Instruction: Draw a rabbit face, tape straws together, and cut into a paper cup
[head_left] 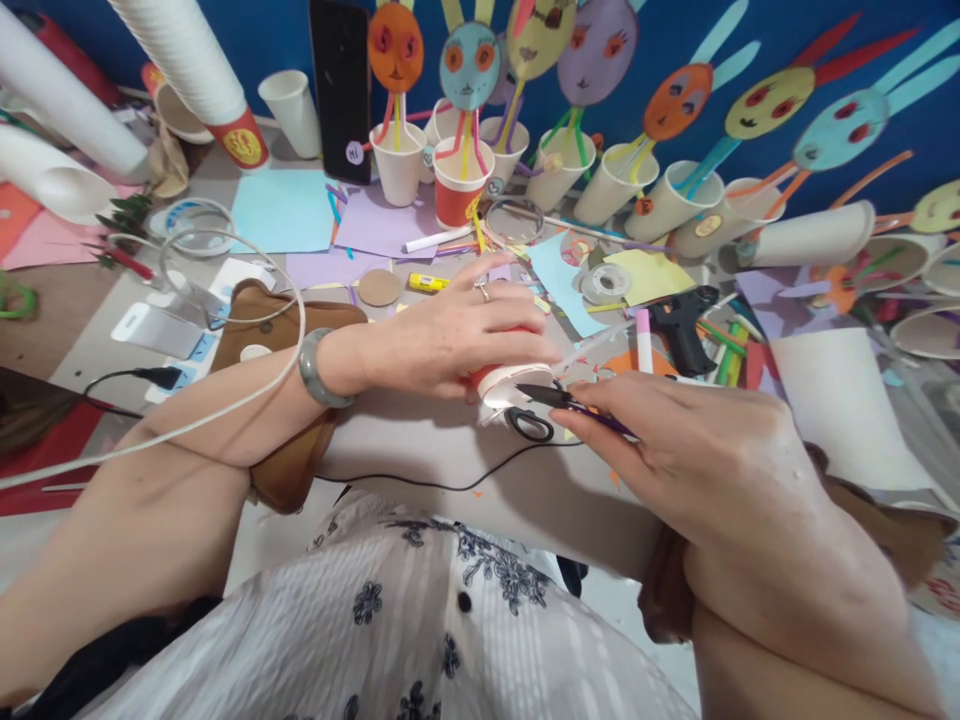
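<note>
My left hand (457,330) is closed around a red-and-white paper cup (504,384) lying on its side, its white round end facing toward me and to the right. In my right hand (690,440) is a slim dark pointed tool (534,394) with a purple handle part; its exact kind is not clear. The tool's tip is right at the cup's white end, though I cannot tell if it pierces it. Just below lies a black loop (529,425), like a scissors handle. A black cable (450,487) runs along the table's near side.
Paper cups with paper-faced figures (465,190) line the blue wall. A hot glue gun (684,330), a tape roll (606,284) and paper scraps lie beyond my hands. At left are a power strip (180,365), a white cable (300,330) and a cup stack (195,80).
</note>
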